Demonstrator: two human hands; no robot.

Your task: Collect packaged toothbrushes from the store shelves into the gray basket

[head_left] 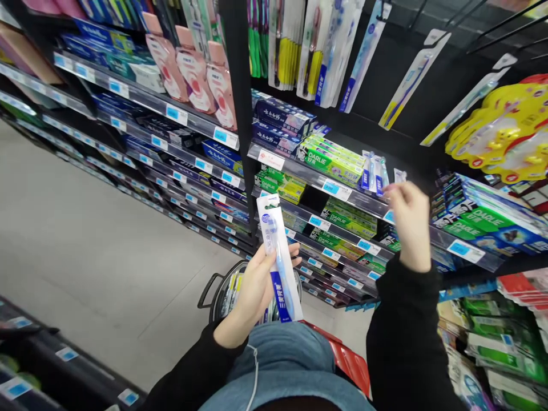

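Note:
My left hand [252,282] is closed around a packaged toothbrush [280,262], a white and clear pack with a dark blue lower end, held upright in front of my body. At the shelf edge, my right hand [410,222] has its fingers curled together. It is close beside small toothbrush packs [374,173] with blue ends that lie on the shelf. Whatever its fingertips hold, if anything, cannot be made out. To the left of those packs are green toothpaste boxes [336,160].
Packaged toothbrushes [312,51] hang from hooks above the shelf. A round black basket [220,299] with packs inside stands below my left hand. Pink bottles [194,74] line the left shelf. Yellow packs [505,134] hang at the right. Grey floor [107,228] stretches left.

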